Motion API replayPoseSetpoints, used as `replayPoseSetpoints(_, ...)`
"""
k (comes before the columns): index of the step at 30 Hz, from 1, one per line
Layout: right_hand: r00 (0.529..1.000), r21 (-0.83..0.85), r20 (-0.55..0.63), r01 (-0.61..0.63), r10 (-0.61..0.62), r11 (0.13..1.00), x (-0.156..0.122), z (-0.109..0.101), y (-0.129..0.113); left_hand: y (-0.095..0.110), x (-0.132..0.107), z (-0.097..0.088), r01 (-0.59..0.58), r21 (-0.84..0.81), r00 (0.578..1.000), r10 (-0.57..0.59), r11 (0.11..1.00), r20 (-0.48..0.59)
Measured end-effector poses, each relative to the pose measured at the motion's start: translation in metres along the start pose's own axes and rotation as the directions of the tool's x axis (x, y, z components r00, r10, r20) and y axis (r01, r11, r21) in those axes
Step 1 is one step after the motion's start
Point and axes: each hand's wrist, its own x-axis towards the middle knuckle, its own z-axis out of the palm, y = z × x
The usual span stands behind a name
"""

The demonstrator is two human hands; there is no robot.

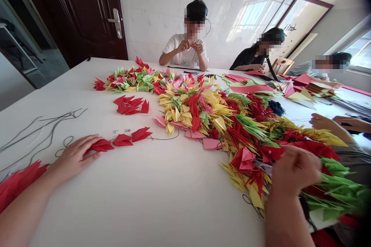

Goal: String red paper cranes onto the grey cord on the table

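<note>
Head cam shot: left hand (74,158) flat and wide open on white table (150,200), holding nothing, fingertips touching string of red paper cranes (100,146) on dark thread (166,137). Right hand (295,171) curled over big heap of multicolour paper cranes (203,117), blurry, can't tell if it's gripping anything. Grey cords (43,133) off to left. Co-worker (185,52) across table, both hands raised together.
</note>
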Motion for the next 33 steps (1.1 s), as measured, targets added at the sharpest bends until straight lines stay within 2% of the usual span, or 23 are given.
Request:
replayPoseSetpoints(1,0.986,0.011,0.023,0.166,-0.166,0.986,-0.004,0.006,-0.013,0.000,0.000,0.000,-0.001,0.004,1.000,0.001,1.000,0.006)
replayPoseSetpoints(3,0.886,0.094,0.177,0.419,-0.429,0.903,-0.014,0.021,-0.039,0.000,0.000,-0.001,-0.003,0.012,1.000,0.003,1.000,0.010)
replayPoseSetpoints(6,0.682,0.219,0.429,0.559,-0.593,0.800,-0.029,0.041,-0.064,-0.001,-0.001,0.000,-0.001,0.010,1.000,0.001,1.000,0.014)
replayPoseSetpoints(8,0.619,0.253,0.493,0.570,-0.611,0.782,-0.031,0.049,-0.067,-0.001,-0.001,0.000,0.002,-0.002,1.000,-0.002,1.000,0.015)
replayPoseSetpoints(9,0.622,0.246,0.492,0.572,-0.609,0.782,-0.028,0.049,-0.067,-0.001,-0.002,0.001,0.002,-0.008,1.000,-0.002,1.000,0.016)
replayPoseSetpoints(10,0.644,0.224,0.471,0.574,-0.603,0.788,-0.024,0.045,-0.066,-0.001,-0.002,0.001,0.001,-0.013,1.000,-0.001,1.000,0.017)
replayPoseSetpoints(13,0.779,0.123,0.319,0.531,-0.540,0.838,-0.008,0.017,-0.074,0.000,-0.004,0.001,-0.006,-0.028,1.000,0.006,1.000,0.012)
replayPoseSetpoints(14,0.836,0.098,0.263,0.474,-0.482,0.875,-0.006,0.004,-0.080,0.001,-0.005,0.001,-0.010,-0.035,1.000,0.010,0.999,0.009)
replayPoseSetpoints(15,0.864,0.112,0.245,0.425,-0.440,0.898,-0.007,-0.008,-0.087,0.002,-0.005,0.001,-0.010,-0.041,1.000,0.010,0.999,0.005)
replayPoseSetpoints(16,0.853,0.146,0.267,0.424,-0.449,0.894,-0.013,-0.019,-0.093,0.002,-0.006,0.001,-0.007,-0.044,1.000,0.007,0.999,0.002)
replayPoseSetpoints(17,0.814,0.185,0.328,0.443,-0.480,0.877,-0.023,-0.026,-0.098,0.003,-0.006,0.000,-0.001,-0.045,1.000,0.001,0.999,0.000)
replayPoseSetpoints(18,0.754,0.236,0.365,0.492,-0.546,0.838,-0.035,-0.030,-0.099,0.003,-0.007,0.000,0.003,-0.044,1.000,-0.003,0.999,-0.001)
replayPoseSetpoints(19,0.676,0.247,0.433,0.548,-0.596,0.800,-0.050,-0.030,-0.096,0.004,-0.007,0.000,0.008,-0.042,1.000,-0.008,0.999,-0.002)
replayPoseSetpoints(20,0.624,0.224,0.488,0.586,-0.610,0.778,-0.064,-0.028,-0.090,0.005,-0.007,0.000,0.009,-0.041,1.000,-0.009,0.999,-0.001)
replayPoseSetpoints(21,0.592,0.201,0.518,0.617,-0.617,0.761,-0.076,-0.024,-0.081,0.006,-0.008,-0.001,0.006,-0.042,1.000,-0.006,0.999,0.001)
replayPoseSetpoints(23,0.616,0.150,0.517,0.619,-0.595,0.771,-0.090,-0.014,-0.063,0.007,-0.008,-0.002,-0.008,-0.045,1.000,0.009,0.999,0.002)
replayPoseSetpoints(25,0.703,0.117,0.451,0.564,-0.549,0.818,-0.087,-0.009,-0.057,0.009,-0.008,-0.004,-0.016,-0.047,1.000,0.017,0.999,0.007)
replayPoseSetpoints(26,0.763,0.094,0.409,0.510,-0.500,0.855,-0.079,-0.008,-0.062,0.010,-0.008,-0.004,-0.013,-0.046,1.000,0.013,0.999,0.012)
replayPoseSetpoints(27,0.788,0.110,0.400,0.465,-0.468,0.878,-0.071,-0.007,-0.072,0.010,-0.009,-0.004,-0.006,-0.044,1.000,0.007,0.999,0.017)
replayPoseSetpoints(28,0.776,0.198,0.401,0.445,-0.486,0.873,-0.062,-0.005,-0.088,0.011,-0.009,-0.005,0.002,-0.042,1.000,-0.001,0.999,0.019)
replayPoseSetpoints(29,0.736,0.319,0.424,0.424,-0.528,0.848,-0.055,-0.002,-0.108,0.011,-0.009,-0.005,0.009,-0.041,1.000,-0.008,0.999,0.019)
replayPoseSetpoints(31,0.615,0.530,0.488,0.355,-0.619,0.770,-0.050,0.015,-0.151,0.012,-0.009,-0.005,0.029,-0.040,1.000,-0.029,0.999,0.004)
replayPoseSetpoints(33,0.458,0.677,0.535,0.271,-0.710,0.685,-0.061,0.045,-0.190,0.013,-0.010,-0.006,0.056,-0.044,0.998,-0.057,0.997,-0.018)
